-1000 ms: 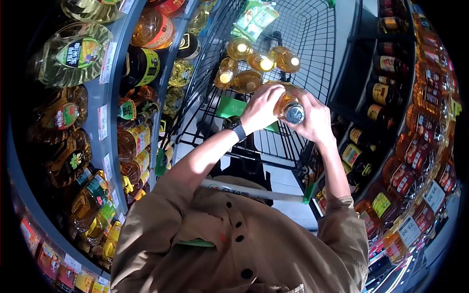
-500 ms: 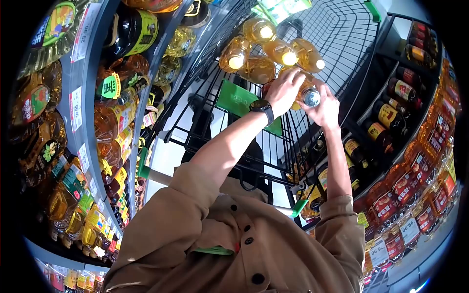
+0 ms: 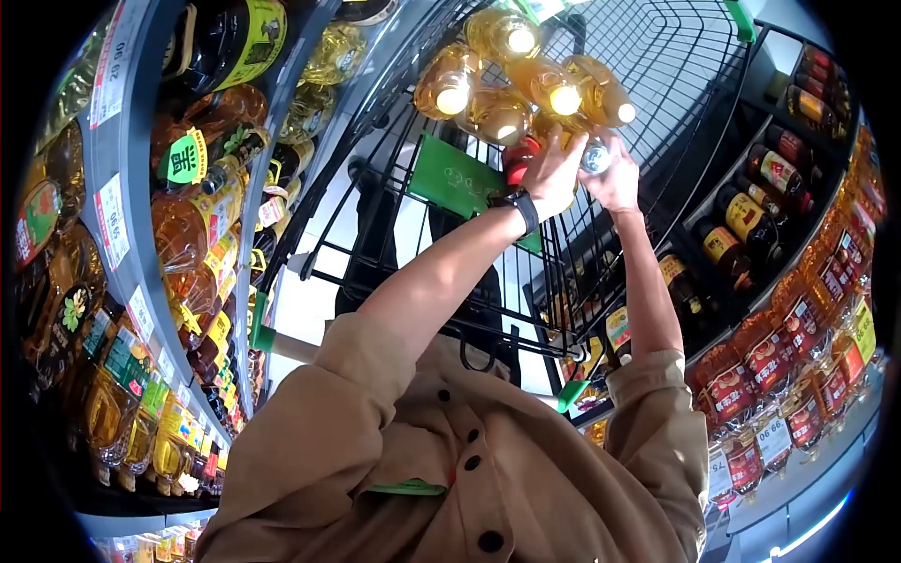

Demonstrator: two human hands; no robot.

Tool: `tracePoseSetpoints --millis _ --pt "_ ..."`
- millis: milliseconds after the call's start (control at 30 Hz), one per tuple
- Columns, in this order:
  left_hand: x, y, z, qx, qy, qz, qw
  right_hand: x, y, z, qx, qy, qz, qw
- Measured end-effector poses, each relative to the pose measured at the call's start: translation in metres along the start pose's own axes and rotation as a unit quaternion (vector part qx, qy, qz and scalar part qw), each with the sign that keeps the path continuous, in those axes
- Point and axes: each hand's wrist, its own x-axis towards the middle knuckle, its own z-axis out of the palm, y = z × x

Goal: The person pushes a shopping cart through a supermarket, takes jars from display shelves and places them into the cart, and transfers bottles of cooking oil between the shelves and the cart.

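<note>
In the shopping cart point(image 3: 648, 70), a bottle with a shiny, clear end point(image 3: 595, 158) points towards me between my hands. My right hand point(image 3: 616, 180) wraps its right side. From the left, my left hand point(image 3: 554, 178), with a dark watch on the wrist, has its fingers against the same bottle; part of its grip is hidden. Just left of those fingers shows a red cap point(image 3: 518, 161). Beyond my hands, several bottles of golden liquid point(image 3: 540, 83) lie grouped in the cart, their ends glaring in the light.
Shelves of oil and dark sauce bottles point(image 3: 178, 235) run close along the left. On the right, a rack of dark bottles point(image 3: 741, 220) stands behind packs of amber bottles point(image 3: 798, 324). The cart's green panel point(image 3: 455, 176) and green-ended handle point(image 3: 263, 336) lie nearer me.
Both hands and the held bottle have shifted slightly up in view, and my left hand has moved right. The red cap shows more. The whole view has shifted a little.
</note>
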Motion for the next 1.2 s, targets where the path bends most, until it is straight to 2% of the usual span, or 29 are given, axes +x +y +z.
tracePoseSetpoints --millis 67,133,200,333,467,500,600,633,667,733,767,867,933,1000,1033,1067,1100,1133,1167,1200 --pt "0.002 -0.002 0.003 -0.044 -0.005 0.001 0.999 0.000 0.003 0.005 -0.003 -0.005 0.008 1.000" --pt "0.002 -0.008 0.008 -0.061 0.039 0.025 0.997 0.002 0.003 0.007 0.002 -0.007 0.004 1.000" --pt "0.011 -0.015 0.005 -0.099 -0.029 0.001 0.995 0.004 0.006 0.018 0.003 0.013 0.001 1.000" --pt "0.024 -0.037 0.037 -0.077 0.049 0.052 0.995 0.008 0.014 0.032 -0.036 0.010 -0.013 0.999" --pt "0.031 -0.043 0.038 -0.096 0.031 0.098 0.990 0.006 0.028 0.048 0.025 0.029 0.020 0.999" --pt "0.029 -0.031 0.022 -0.081 -0.044 0.037 0.995 0.006 0.032 0.050 0.032 0.020 0.029 0.999" --pt "0.022 -0.015 0.015 -0.046 -0.076 0.004 0.996 0.002 0.042 0.055 0.054 0.016 0.054 0.997" --pt "0.017 -0.011 0.017 -0.002 -0.047 0.029 0.998 -0.001 0.044 0.055 0.064 0.008 0.070 0.995" --pt "0.013 -0.006 0.017 0.033 -0.075 0.022 0.996 -0.006 0.044 0.056 0.100 0.024 0.077 0.992" --pt "0.003 0.006 0.013 0.061 -0.110 0.027 0.992 -0.014 0.041 0.059 0.080 0.036 0.133 0.987" --pt "-0.003 0.011 0.007 0.086 -0.160 0.032 0.983 -0.019 0.038 0.062 0.077 0.050 0.156 0.984" --pt "-0.036 0.026 -0.015 0.124 -0.193 0.075 0.970 -0.039 0.033 0.069 0.039 0.082 0.178 0.980" --pt "-0.063 0.020 -0.027 0.143 -0.152 0.156 0.966 -0.055 0.008 0.056 0.051 0.095 0.200 0.974" --pt "-0.095 0.026 -0.055 0.167 -0.163 0.174 0.957 -0.080 -0.021 0.030 0.086 0.042 0.142 0.985" --pt "-0.109 0.025 -0.070 0.165 -0.181 0.173 0.954 -0.088 -0.050 0.003 0.107 -0.054 0.188 0.975" --pt "-0.128 0.025 -0.092 0.147 -0.169 0.191 0.956 -0.096 -0.084 -0.031 0.165 -0.125 0.194 0.959" --pt "-0.149 0.016 -0.109 0.148 -0.123 0.231 0.954 -0.123 -0.086 -0.027 0.184 -0.106 0.146 0.966" --pt "-0.165 0.020 -0.131 0.163 -0.134 0.215 0.953 -0.136 -0.110 -0.047 0.170 -0.138 0.141 0.966" --pt "-0.185 0.036 -0.162 0.213 -0.176 0.151 0.949 -0.152 -0.123 -0.058 0.183 -0.156 0.107 0.965" --pt "-0.203 0.023 -0.173 0.238 -0.161 0.117 0.951 -0.170 -0.130 -0.060 0.177 -0.148 0.070 0.971"
